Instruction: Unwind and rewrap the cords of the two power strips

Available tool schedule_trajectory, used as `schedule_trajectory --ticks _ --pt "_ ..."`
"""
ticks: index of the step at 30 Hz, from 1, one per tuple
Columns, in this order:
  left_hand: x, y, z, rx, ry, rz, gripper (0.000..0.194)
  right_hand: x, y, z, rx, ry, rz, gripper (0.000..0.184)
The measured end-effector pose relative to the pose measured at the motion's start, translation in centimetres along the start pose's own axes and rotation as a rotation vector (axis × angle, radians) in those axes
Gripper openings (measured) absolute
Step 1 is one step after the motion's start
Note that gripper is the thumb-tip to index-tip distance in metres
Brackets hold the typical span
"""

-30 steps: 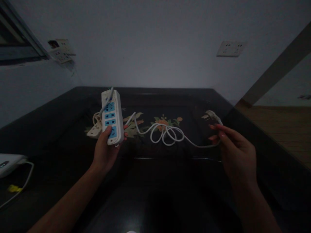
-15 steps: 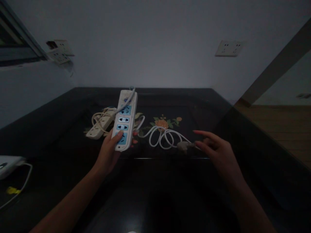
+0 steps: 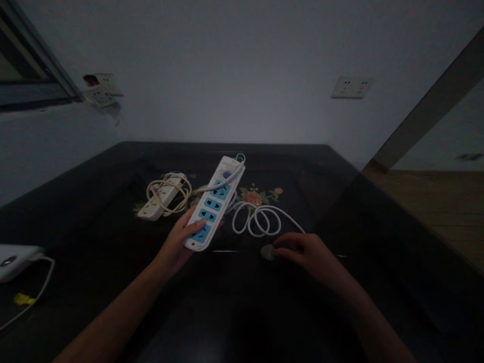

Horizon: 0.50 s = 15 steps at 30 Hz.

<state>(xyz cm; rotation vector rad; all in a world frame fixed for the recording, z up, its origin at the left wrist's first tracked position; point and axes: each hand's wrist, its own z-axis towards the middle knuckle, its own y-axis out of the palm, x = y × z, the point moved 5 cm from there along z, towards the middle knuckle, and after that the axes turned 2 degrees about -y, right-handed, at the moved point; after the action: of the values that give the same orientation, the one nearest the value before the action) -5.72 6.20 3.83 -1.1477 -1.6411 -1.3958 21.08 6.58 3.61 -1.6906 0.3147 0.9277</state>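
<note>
Left hand (image 3: 177, 247): the grip is clenched around the lower end of the white power strip (image 3: 229, 169), with the thumb across the lowest of four blue socket panels (image 3: 213, 203). The strip is tilted, its upper end leaning right. A dark blue button (image 3: 227, 175) sits above the panels. The white cable (image 3: 280, 222) leaves the upper end and crosses back over the face and the top panel; the stretch behind the strip is hidden. To the right of the strip, the cable lies in loose loops beside a printed flower (image 3: 251, 197) on the black bench (image 3: 212, 302).

Right hand (image 3: 313, 257): the grip is pinched on the rear of the plug (image 3: 267, 252), near the front edge of the loops. The plug is blurred; its pins cannot be made out.

A second power strip (image 3: 149, 210) rests on the bench, left of the held one, with a beige cable (image 3: 188, 194) wound around it. At the left edge stand a white device (image 3: 18, 257) with its own lead (image 3: 48, 275) and a yellow tag (image 3: 24, 299) near that lead.

A double outlet (image 3: 351, 87) is mounted on the wall at right. In the left corner, a dark opening (image 3: 91, 80) adjoins an outlet plate (image 3: 108, 84); its contents are too dim to identify.
</note>
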Motion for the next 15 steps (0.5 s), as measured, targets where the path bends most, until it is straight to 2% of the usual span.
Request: schedule_trajectory --ticks 9,15 --pt "-0.2 -1.0 -0.4 0.078 -0.068 0.01 0.067 1.5 1.9 -0.4 -0.251 0.019 0.023 0.03" --pt "0.0 -0.3 -0.6 0.015 -0.068 0.084 0.074 1.5 2.6 -0.3 -0.274 0.003 0.015 0.034"
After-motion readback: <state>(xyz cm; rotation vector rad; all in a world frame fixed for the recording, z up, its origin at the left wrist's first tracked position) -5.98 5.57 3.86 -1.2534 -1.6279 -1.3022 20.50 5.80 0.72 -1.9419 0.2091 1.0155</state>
